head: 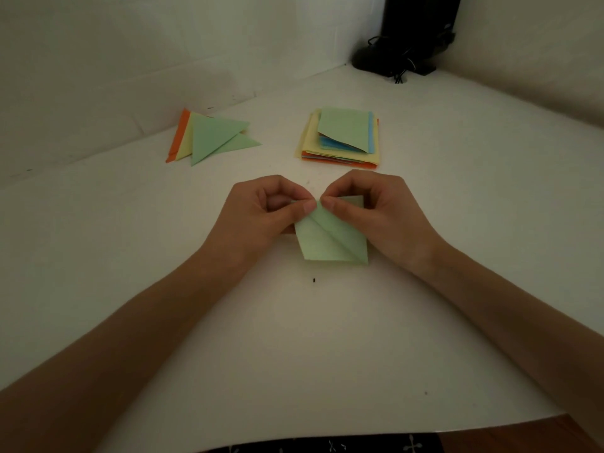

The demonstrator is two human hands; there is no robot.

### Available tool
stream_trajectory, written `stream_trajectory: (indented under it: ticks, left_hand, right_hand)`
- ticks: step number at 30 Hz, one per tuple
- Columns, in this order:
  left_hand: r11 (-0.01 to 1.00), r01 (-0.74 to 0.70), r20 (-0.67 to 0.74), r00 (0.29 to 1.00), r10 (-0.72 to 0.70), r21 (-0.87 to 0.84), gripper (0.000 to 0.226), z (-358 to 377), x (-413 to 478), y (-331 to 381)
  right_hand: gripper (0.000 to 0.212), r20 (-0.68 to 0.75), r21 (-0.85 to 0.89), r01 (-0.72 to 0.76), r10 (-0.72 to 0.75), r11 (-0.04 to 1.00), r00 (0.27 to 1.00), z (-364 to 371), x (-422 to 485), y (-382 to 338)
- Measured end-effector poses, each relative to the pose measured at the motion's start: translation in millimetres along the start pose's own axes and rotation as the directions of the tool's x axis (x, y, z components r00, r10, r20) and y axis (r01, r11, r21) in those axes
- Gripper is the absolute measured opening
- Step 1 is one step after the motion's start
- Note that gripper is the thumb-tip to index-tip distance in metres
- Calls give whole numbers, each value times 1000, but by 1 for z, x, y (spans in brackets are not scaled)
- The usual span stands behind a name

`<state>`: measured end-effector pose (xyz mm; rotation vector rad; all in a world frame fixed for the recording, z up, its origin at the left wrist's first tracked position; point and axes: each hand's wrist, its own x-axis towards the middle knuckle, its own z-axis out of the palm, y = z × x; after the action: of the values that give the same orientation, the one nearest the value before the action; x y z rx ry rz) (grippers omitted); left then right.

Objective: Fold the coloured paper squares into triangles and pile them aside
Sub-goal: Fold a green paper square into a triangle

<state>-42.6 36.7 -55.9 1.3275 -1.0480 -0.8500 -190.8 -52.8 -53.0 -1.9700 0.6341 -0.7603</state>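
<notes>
Both hands pinch the top corner of the green sheet w/ thumb & forefinger, left hand and right hand fingertips nearly touching; sheet lies mid-table, a diagonal crease across it. Prob. light, thin, floppy & easily creased, so take it by corners/edges. Beyond: pile of folded triangles far left, matte, sharp-pointed; square stack beside it, flat.

The sheet is pale green, the triangles green, yellow, orange (the stack adds blue).
</notes>
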Motion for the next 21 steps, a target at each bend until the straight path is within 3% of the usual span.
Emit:
stream_trajectory:
  ticks: [4,9,12,17,19,21]
  left_hand:
    - [998,26,-59,998,-29,-56,9,-2,2,0]
    - [992,51,-38,998,-56,-117,9,-4,3,0]
    - [983,71,-4,997,-73,-169,14,-7,4,0]
    - [981,82,62,995,-72,-177,22,-9,4,-1]
    - [980,64,3,998,-64,-188,23,-8,5,-1]
    - [974,40,-96,993,-62,-223,23,-9,6,-2]
  right_hand:
    - [18,-92,134,-50,62,990,994,-6,4,-2]
    - [17,-90,144,-54,68,988,994,-9,5,-3]
    - [21,-59,237,-90,107,967,992,-12,6,-2]
    - [24,-116,150,-69,86,986,990,-12,7,-2]
    - [15,-112,168,-40,60,985,992,-13,7,-2]
    - [30,-2,171,2,-2,985,1000,-16,4,-3]
